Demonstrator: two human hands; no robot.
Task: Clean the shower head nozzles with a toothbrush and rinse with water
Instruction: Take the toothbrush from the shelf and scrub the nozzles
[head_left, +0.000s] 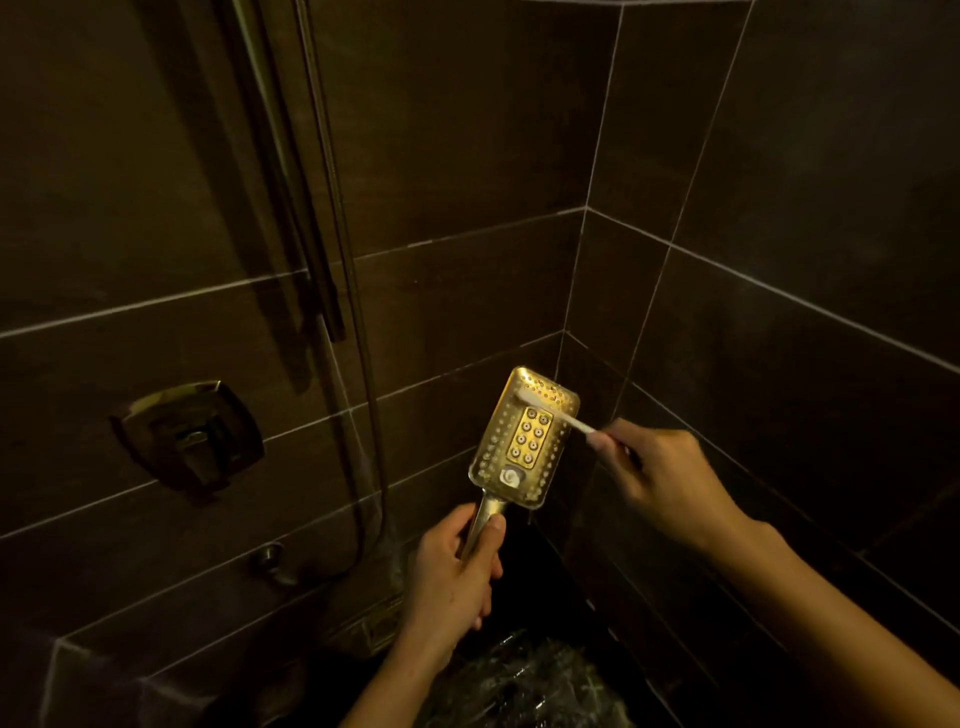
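Note:
A gold rectangular shower head (511, 457) faces me, its nozzle plate tilted slightly right, in the corner of a dark tiled shower. My left hand (457, 577) grips its handle from below. A white toothbrush (558, 413) lies across the upper part of the nozzle face, bristles at the top left edge. My right hand (660, 480) pinches the toothbrush handle just right of the head.
A gold mixer valve (189, 436) is set in the left wall, with a slide rail (291, 208) and hose (363, 364) running down beside it. A small round fitting (270, 561) sits lower. Crumpled clear plastic (524, 686) lies below.

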